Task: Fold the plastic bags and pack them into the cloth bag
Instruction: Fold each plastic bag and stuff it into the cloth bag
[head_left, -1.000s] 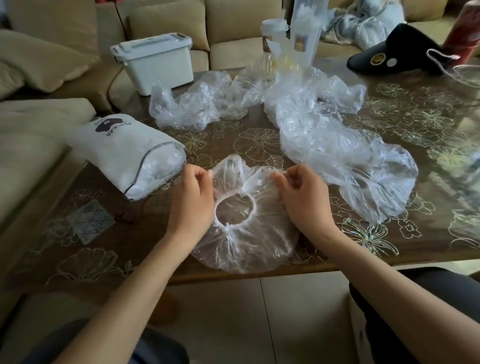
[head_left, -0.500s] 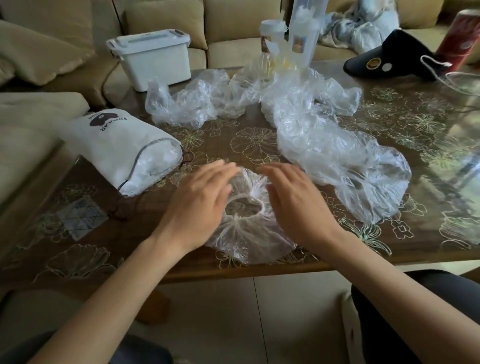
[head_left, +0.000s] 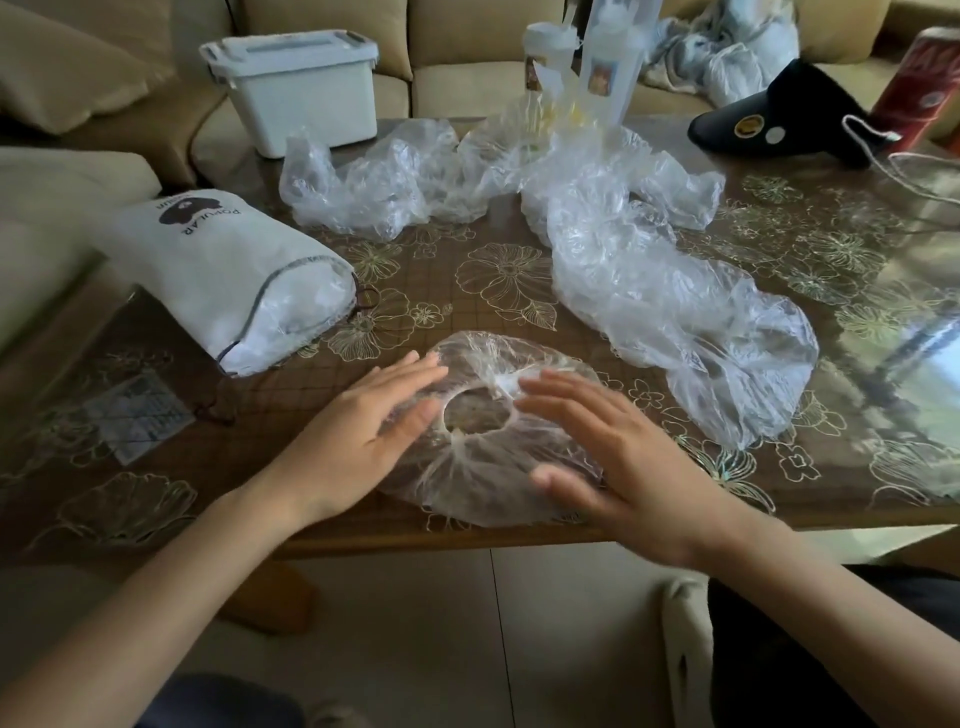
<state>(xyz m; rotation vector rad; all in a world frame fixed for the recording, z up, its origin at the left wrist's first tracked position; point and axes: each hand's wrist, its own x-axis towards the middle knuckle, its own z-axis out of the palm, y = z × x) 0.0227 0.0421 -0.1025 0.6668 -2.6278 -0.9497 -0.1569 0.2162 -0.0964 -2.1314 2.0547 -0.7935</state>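
No longer pinching, my left grip (head_left: 363, 421) and right grip (head_left: 618, 457) lie wide, fingers blurred, flattening the plastic bag (head_left: 483, 486) at the tabletop (head_left: 291, 395) edge and hiding its sides; cloth bag (head_left: 234, 280) lies left.

Crinkled clear plastic bag (head_left: 488, 470), glossy table (head_left: 857, 291)

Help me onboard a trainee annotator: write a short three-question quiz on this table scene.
1. True or false: the left hand and the right hand are open over the round clear plastic bag, gripping nothing.
2. The white cloth bag lies to that plastic bag's: A) left B) right C) near side.
3. Fill in: the black visor cap lies at the brown flowered table's far ____ corner.
Key: 1 true; 2 A; 3 right.
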